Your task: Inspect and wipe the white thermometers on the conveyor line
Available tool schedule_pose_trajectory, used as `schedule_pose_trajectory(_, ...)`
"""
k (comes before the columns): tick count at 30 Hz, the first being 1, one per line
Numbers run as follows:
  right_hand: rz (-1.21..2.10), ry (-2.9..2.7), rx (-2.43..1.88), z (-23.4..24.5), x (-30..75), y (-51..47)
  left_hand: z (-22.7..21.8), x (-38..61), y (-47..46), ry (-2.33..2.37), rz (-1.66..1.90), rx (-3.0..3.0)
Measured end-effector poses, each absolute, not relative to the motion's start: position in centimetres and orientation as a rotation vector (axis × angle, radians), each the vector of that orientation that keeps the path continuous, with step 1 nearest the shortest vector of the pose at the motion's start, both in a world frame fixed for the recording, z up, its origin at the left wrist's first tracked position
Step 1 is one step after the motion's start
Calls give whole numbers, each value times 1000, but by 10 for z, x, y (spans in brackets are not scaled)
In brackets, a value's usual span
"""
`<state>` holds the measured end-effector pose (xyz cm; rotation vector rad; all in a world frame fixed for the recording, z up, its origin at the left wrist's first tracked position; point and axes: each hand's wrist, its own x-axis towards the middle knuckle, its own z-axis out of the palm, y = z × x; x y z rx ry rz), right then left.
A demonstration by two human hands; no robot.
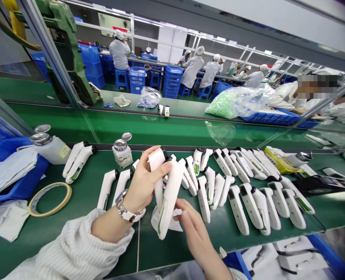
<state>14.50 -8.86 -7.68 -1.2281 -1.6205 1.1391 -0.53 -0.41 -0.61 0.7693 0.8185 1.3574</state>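
**White handheld device being held upright above the green surface**

The left hand (145, 182) is gripping a white device (168, 198) by its upper end, its long axis running nearly vertical. Just below and right of the device, the right hand (194, 229) is hovering with loose, empty fingers, nearer its lower tip. Right of the device, rows of identical units (248, 194) are crowding the surface (85, 194); left of it, a tape roll (50, 199) is lying in more open room.
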Motion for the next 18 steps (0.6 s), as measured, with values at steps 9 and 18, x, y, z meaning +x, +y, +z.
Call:
schedule_pose_trajectory(9,717,-2047,-1256,-86,148,-75,-4,-11,0,793,1386,745)
schedule_pose_trajectory(18,292,-1852,-982,8,149,-53,-7,-9,-4,833,1428,832)
